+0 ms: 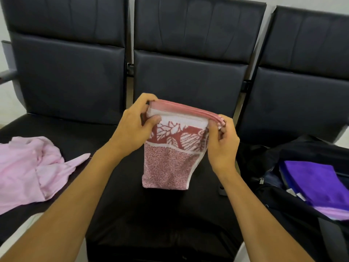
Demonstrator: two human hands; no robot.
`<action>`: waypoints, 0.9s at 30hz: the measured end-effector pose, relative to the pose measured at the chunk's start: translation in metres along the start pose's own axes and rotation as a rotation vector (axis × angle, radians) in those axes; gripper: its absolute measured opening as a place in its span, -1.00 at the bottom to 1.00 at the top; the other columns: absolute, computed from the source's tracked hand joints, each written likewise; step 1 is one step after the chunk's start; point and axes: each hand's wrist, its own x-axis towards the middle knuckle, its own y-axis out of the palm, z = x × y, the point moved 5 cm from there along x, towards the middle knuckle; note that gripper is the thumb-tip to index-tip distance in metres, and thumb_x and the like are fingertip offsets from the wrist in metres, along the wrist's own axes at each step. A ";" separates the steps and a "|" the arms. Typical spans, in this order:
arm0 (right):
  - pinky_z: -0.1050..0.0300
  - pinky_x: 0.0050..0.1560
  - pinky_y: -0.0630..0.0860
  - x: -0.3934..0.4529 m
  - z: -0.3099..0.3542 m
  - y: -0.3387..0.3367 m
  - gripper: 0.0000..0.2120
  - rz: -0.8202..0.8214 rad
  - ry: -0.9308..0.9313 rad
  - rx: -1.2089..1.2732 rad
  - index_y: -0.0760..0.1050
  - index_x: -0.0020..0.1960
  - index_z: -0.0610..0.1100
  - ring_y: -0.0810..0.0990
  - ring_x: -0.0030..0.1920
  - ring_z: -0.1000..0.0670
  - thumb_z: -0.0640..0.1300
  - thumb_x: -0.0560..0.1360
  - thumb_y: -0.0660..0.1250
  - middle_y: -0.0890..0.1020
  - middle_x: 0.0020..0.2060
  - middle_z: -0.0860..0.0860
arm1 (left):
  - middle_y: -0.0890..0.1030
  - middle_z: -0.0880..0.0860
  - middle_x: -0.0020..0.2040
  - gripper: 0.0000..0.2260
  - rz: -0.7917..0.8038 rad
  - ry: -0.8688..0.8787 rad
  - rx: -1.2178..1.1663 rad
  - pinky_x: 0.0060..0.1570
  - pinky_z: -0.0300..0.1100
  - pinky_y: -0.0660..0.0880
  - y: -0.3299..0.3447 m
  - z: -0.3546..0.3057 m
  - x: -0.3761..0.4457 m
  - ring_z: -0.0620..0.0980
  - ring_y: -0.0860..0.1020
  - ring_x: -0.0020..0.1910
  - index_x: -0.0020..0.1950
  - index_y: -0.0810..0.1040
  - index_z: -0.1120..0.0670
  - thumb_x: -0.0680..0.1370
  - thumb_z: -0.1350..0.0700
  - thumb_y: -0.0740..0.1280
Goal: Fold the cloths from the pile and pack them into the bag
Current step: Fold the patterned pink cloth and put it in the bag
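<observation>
A red-and-white patterned towel (170, 157) hangs folded in the air above the middle seat. My left hand (134, 127) pinches its top left corner and my right hand (222, 142) pinches its top right corner, so the folded edge runs between them. A crumpled pink cloth (28, 171) lies on the left seat. At the right, an open black bag (294, 201) holds a folded purple cloth (317, 184) with a lilac cloth (334, 212) under it.
A row of black padded seats (170, 214) with tall backrests (188, 53) fills the view. A small dark object (222, 190) lies on the seat between the towel and the bag. A pale wall shows behind the seats.
</observation>
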 end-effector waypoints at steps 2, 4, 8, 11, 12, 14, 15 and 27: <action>-0.07 -0.16 0.64 0.002 -0.002 -0.001 -0.90 0.005 0.074 0.071 0.50 0.09 -0.01 0.68 -0.17 -0.02 -0.01 0.64 0.25 0.65 -0.17 0.04 | 0.66 0.02 0.02 -0.61 -0.017 -0.124 -0.203 -0.12 -0.25 0.60 0.004 0.002 -0.002 -0.10 0.65 -0.03 0.38 0.34 0.03 0.58 0.18 0.33; -0.03 -0.10 0.65 0.002 -0.001 0.000 -0.91 0.040 0.126 0.152 0.50 0.04 0.00 0.70 -0.10 -0.03 -0.03 0.66 0.23 0.67 -0.12 -0.02 | 0.68 0.03 0.05 -0.65 -0.022 -0.255 -0.292 0.00 -0.13 0.62 0.010 0.010 -0.004 -0.07 0.65 0.02 0.37 0.44 0.12 0.58 0.14 0.32; 0.13 -0.11 0.65 0.001 -0.001 0.001 -0.89 0.097 0.189 0.213 0.48 0.03 -0.03 0.70 -0.11 0.00 -0.09 0.67 0.19 0.66 -0.10 -0.03 | 0.70 0.07 -0.01 -0.78 0.045 -0.445 -0.418 0.01 0.02 0.60 0.025 0.022 -0.011 0.03 0.68 -0.02 0.16 0.60 0.15 0.62 0.07 0.25; 0.01 -0.04 0.66 -0.001 -0.003 0.003 -0.86 0.136 0.204 0.217 0.47 0.07 -0.07 0.69 -0.05 -0.07 -0.06 0.68 0.17 0.66 -0.06 -0.09 | 0.68 0.06 0.04 -0.78 0.088 -0.493 -0.509 -0.04 -0.10 0.57 0.033 0.020 -0.011 0.02 0.66 0.03 0.23 0.54 0.08 0.65 0.08 0.19; -0.03 -0.01 0.66 -0.001 -0.004 0.004 -0.85 0.139 0.210 0.216 0.47 0.09 -0.09 0.69 -0.04 -0.09 -0.05 0.68 0.16 0.66 -0.04 -0.12 | 0.68 0.06 0.06 -0.78 0.101 -0.503 -0.536 -0.05 -0.12 0.58 0.034 0.020 -0.011 0.02 0.66 0.03 0.25 0.52 0.06 0.64 0.08 0.21; -0.10 0.02 0.65 -0.002 -0.006 0.004 -0.83 0.142 0.223 0.219 0.46 0.11 -0.10 0.68 -0.02 -0.11 -0.03 0.68 0.15 0.65 -0.02 -0.14 | 0.68 0.05 0.06 -0.77 0.120 -0.540 -0.581 -0.09 -0.14 0.59 0.034 0.019 -0.012 0.03 0.66 0.03 0.26 0.50 0.05 0.60 0.10 0.29; -0.11 0.04 0.65 -0.001 -0.007 0.004 -0.82 0.147 0.225 0.224 0.46 0.11 -0.10 0.68 -0.01 -0.11 -0.03 0.68 0.14 0.65 -0.01 -0.15 | 0.68 0.05 0.06 -0.74 0.141 -0.565 -0.610 -0.11 -0.14 0.60 0.034 0.019 -0.013 0.03 0.66 0.03 0.26 0.50 0.04 0.57 0.11 0.33; 0.03 -0.04 0.66 -0.003 -0.005 0.006 -0.82 0.200 0.248 0.275 0.45 0.13 -0.11 0.70 -0.04 -0.07 -0.03 0.66 0.18 0.66 -0.04 -0.09 | 0.67 0.15 0.10 -0.64 0.256 -0.587 -0.640 0.09 -0.04 0.59 0.035 0.018 -0.017 0.11 0.64 0.09 0.22 0.57 0.18 0.60 -0.04 0.20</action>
